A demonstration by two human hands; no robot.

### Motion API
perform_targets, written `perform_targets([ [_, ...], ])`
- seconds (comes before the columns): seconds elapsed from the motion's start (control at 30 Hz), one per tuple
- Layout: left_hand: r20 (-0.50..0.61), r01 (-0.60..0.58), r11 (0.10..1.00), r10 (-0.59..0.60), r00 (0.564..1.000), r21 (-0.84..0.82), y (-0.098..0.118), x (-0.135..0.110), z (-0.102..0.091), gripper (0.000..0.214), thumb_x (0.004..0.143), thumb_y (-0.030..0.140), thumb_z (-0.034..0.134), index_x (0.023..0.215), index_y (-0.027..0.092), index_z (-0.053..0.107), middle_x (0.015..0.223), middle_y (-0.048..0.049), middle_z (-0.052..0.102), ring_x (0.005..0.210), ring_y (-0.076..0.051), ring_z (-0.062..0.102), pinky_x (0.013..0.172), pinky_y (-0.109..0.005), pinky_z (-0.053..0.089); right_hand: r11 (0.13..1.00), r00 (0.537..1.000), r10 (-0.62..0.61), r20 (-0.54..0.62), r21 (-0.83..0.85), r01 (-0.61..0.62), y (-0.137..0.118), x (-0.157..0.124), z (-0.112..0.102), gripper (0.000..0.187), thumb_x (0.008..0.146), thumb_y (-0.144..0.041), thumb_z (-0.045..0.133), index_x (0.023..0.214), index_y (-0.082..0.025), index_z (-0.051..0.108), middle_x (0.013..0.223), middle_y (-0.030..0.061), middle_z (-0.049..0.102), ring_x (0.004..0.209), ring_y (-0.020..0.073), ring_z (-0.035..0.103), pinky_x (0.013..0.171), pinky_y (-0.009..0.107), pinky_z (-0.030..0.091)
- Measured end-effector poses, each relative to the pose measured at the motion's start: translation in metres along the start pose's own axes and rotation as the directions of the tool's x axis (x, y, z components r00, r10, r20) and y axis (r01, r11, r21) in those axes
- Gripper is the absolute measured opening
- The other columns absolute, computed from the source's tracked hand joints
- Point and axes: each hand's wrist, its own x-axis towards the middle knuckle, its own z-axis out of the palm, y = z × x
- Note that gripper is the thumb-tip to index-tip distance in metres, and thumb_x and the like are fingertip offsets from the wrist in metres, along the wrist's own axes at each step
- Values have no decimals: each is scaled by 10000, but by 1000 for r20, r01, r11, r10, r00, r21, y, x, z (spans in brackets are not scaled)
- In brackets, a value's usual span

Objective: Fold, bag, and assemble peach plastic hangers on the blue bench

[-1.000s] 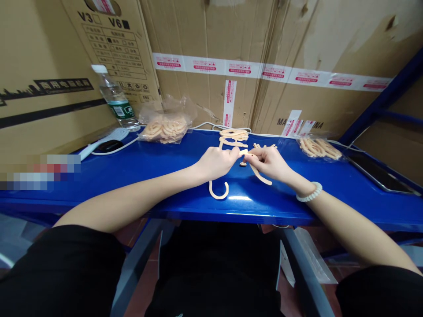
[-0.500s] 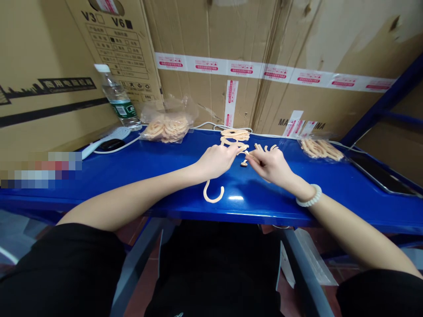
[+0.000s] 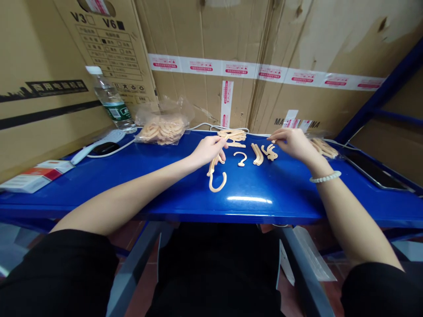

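My left hand (image 3: 209,152) is closed around a beige plastic hanger (image 3: 211,168), partly hidden by the fingers, its hook (image 3: 218,189) curving out below toward the table's front edge. Off to the right, my right hand (image 3: 291,143) has thumb and fingers pinched together; a beige speck shows at the tips, too small to name. Beneath those fingertips lies a small heap of curved beige pieces (image 3: 271,154). Beside it are several long beige arms (image 3: 257,154) laid together. A loose beige hook (image 3: 241,158) rests between my hands. Behind the left hand sits a stack of beige hanger parts (image 3: 233,135).
Bagged beige parts (image 3: 161,129) sit at the back left, another bag (image 3: 324,147) at the right. Around the blue table (image 3: 185,193) are a water bottle (image 3: 112,103), a red-and-white box (image 3: 39,174), a black mouse (image 3: 105,149) and a dark tablet (image 3: 375,171). Cardboard boxes (image 3: 205,97) stand behind.
My hands have parted. The right has moved right and up to the heap of small pieces, while the left stays on the hanger, slightly further left. The loose hook now shows fully.
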Motion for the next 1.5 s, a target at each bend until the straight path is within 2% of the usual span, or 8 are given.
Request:
perform_targets([
  [0.2,27,212,912,-216,976,-351,6,0,-2,264,1082,264,430,865,161,539,604,-52,700,458,-154,669,442,-195,423,998,965,37,259,-67,-21,26,-1,20,438,704,31,524,909,-179,850,1067,59,809,990,281,772,895,350,611],
  [0.67,-116,115,781,-234,965,-613,10,10,-22,238,1073,242,436,865,178,532,611,-47,701,494,-136,662,515,-199,470,992,853,27,521,89,-87,41,0,10,234,718,-184,609,798,-222,826,986,32,805,971,255,747,885,321,591],
  [0.77,-134,95,805,-211,968,-585,10,9,-24,223,1071,252,437,876,182,521,635,-48,712,527,-139,680,534,-206,492,992,889,87,450,43,-119,46,-1,9,225,699,-187,604,782,-217,811,928,47,802,887,256,744,851,353,589],
  [0.87,-154,81,831,-197,968,-551,10,9,-23,181,1062,250,443,904,190,505,685,-56,735,581,-154,706,599,-240,545,997,994,70,79,13,-71,22,-3,10,305,722,-166,559,905,-198,800,984,94,783,909,282,723,861,426,573],
  [1.0,-157,85,842,-197,968,-533,9,8,-18,90,1057,221,430,977,210,468,761,-44,759,659,-169,747,694,-289,602,994,927,-86,-365,32,105,-48,-8,16,342,889,-215,519,1163,-223,723,1104,122,735,1049,299,674,961,496,515],
  [1.17,-104,114,834,-201,974,-540,12,2,-8,89,1059,221,436,970,220,450,815,-38,761,684,-167,754,755,-321,619,932,930,-357,-88,-98,349,-94,-12,38,274,992,-306,527,1211,-253,682,1064,90,733,1020,276,658,1158,550,325],
  [1.37,-107,86,884,-151,983,-459,10,0,-3,45,1042,215,446,998,207,452,1009,-88,758,791,-174,769,818,-348,621,943,952,-305,-31,-149,297,-72,-11,53,241,1052,-327,475,988,-207,675,858,65,708,804,224,622,1106,521,327],
  [1.5,-339,-287,957,286,896,48,-1,3,-6,324,912,127,576,1212,206,482,1391,-162,622,1289,-253,625,1053,-450,529,953,960,-276,-50,-141,267,-66,-13,52,213,1037,-348,521,996,-204,672,865,70,712,775,222,613,1051,501,344],
])
